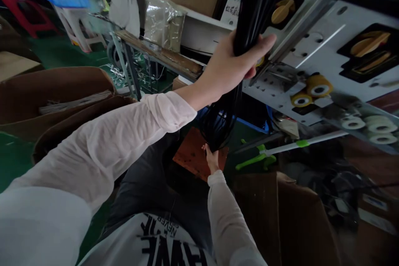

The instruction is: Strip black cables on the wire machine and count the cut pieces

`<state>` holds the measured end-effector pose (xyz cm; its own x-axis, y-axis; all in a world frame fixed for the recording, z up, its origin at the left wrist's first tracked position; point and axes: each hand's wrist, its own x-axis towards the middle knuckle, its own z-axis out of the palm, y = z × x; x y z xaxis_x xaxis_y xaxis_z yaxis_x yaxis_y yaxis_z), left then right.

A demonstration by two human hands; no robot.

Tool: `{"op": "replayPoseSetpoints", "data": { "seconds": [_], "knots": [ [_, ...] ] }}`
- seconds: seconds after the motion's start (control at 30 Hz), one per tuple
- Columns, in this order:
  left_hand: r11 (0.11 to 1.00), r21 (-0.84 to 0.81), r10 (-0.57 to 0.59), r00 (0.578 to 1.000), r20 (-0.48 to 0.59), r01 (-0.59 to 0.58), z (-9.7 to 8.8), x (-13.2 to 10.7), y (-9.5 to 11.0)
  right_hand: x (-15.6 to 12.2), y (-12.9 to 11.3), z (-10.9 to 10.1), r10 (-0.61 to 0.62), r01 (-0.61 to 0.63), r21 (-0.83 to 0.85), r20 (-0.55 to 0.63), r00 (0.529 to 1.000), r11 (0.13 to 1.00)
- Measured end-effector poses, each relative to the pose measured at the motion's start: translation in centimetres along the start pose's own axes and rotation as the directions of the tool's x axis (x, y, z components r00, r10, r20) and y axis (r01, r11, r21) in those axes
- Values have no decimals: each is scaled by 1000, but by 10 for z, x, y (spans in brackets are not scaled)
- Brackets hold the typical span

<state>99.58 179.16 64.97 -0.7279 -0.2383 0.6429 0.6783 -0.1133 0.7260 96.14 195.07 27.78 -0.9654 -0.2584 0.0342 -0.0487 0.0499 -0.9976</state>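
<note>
A thick bundle of black wires [249, 8] hangs in front of me, its reddish ends at the top of the view. My left hand [232, 58] is raised and wrapped round the upper part of the bundle, with the thumb across its front. Lower down, the strands spread and bend into loops. At that bottom end my right hand [212, 158] is closed on the wires, its fingers partly hidden by them. Beneath it lies a reddish-brown board [191, 153], low down between my legs.
On the right stands a machine panel [324, 45] with yellow rollers [318, 85] and white rolls [380, 126]. Open cardboard boxes flank me at left [62, 77] and right [280, 216]. A green-and-white pole [296, 145] lies at right. A shelf [158, 52] holds bags.
</note>
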Motion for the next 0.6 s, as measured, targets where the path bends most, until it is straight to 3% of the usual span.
{"op": "replayPoseSetpoints", "data": {
  "seconds": [0.2,0.37,0.47,0.6],
  "knots": [
    [993,-25,-115,973,-200,112,-11,-15,24,5,11,-5,-32,31,-45,-25,999,999],
    [995,-86,-65,973,-222,47,-27,-36,23,0,19,-2,-41,35,-132,-47,998,991],
    [993,-108,-77,956,-283,48,-38,-44,25,-1,12,-1,-49,43,-200,-23,999,979],
    [984,-160,-136,895,-425,73,-65,-60,41,0,-15,-15,-44,67,-292,85,995,954]
  ]
}}
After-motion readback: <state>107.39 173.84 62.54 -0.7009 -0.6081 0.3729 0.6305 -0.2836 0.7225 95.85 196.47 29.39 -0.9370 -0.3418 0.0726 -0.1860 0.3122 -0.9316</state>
